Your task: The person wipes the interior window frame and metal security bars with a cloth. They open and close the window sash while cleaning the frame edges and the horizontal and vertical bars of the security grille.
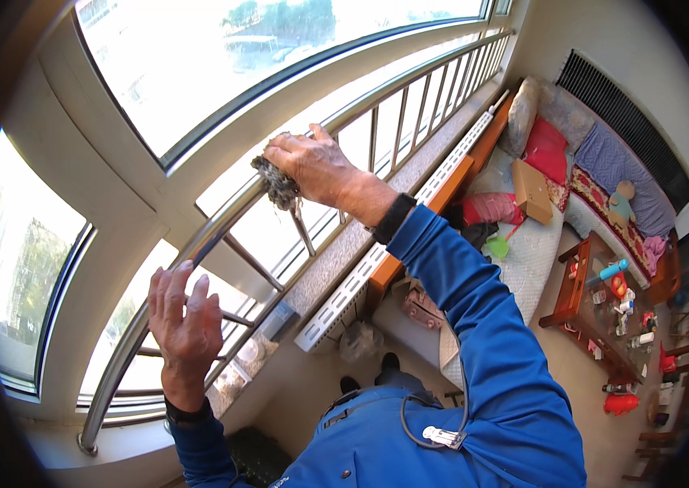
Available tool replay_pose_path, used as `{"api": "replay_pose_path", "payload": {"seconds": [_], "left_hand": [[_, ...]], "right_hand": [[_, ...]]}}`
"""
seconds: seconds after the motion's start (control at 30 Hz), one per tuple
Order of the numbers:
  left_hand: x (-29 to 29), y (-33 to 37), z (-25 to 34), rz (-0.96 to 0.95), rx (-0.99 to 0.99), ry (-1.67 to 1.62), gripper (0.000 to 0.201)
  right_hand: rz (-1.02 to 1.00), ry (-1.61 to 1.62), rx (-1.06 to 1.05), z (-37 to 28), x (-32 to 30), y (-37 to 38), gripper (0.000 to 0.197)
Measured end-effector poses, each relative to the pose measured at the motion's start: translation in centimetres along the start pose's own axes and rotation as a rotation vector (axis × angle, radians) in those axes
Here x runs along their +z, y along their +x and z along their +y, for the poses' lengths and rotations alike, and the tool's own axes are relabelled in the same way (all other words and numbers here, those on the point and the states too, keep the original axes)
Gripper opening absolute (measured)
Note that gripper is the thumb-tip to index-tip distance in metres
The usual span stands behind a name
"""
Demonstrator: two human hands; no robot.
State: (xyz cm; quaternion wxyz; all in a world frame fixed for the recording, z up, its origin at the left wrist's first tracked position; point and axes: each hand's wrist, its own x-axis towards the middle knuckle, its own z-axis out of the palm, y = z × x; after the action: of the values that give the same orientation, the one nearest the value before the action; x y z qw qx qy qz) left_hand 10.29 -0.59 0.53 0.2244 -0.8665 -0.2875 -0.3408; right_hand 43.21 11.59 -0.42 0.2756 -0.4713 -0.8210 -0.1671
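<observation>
My right hand (317,167) is closed on a wet-looking, dirty grey cleaning rag (279,184). It presses the rag against the top bar of a metal guard railing (240,203) in front of the window. My left hand (185,325) is further down the railing, at the lower left. Its fingers point up, slightly apart, with nothing in them. It overlaps the bar, and I cannot tell whether the palm rests on it. Both arms are in blue sleeves with dark cuffs.
Below the railing runs a speckled stone sill (316,285), with a white slotted radiator cover (336,313) beside it. A clear plastic bag (360,342) lies near my feet. To the right are a sofa (645,191) with cushions, a cardboard box (530,192) and a cluttered wooden coffee table (565,305).
</observation>
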Motion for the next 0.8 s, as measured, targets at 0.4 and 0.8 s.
{"api": "replay_pose_path", "payload": {"seconds": [0.4, 0.8], "left_hand": [[9.0, 12.6, 2.1, -0.125, 0.06, 0.053, 0.038], [21.4, 25.4, 6.3, -0.428, -0.078, 0.078, 0.066]], "right_hand": [[0.044, -0.14, 0.16, 16.0, -0.9, -2.4, 0.047], [0.124, -0.272, 0.292, 37.8, -1.4, -5.6, 0.054]]}}
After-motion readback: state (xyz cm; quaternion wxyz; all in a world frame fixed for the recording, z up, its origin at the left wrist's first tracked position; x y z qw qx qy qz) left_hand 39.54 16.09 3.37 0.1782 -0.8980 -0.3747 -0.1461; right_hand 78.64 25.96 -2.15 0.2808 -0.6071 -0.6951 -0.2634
